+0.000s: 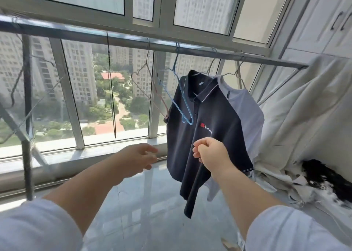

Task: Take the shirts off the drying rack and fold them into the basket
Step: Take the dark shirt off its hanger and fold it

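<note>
Right hand (211, 155) grip seemingly pinched on navy polo shirt (205, 136); left hand (137, 159) fingers loose, apart

Two shirts hanging on drying rack rail.
Navy polo shirt (205, 136), red chest logo, white-trimmed collar, hangs on a wire hanger from the rail (133, 41). White T-shirt (247, 113) hangs just behind it, partly hidden, nearer the rail's right end.
</note>
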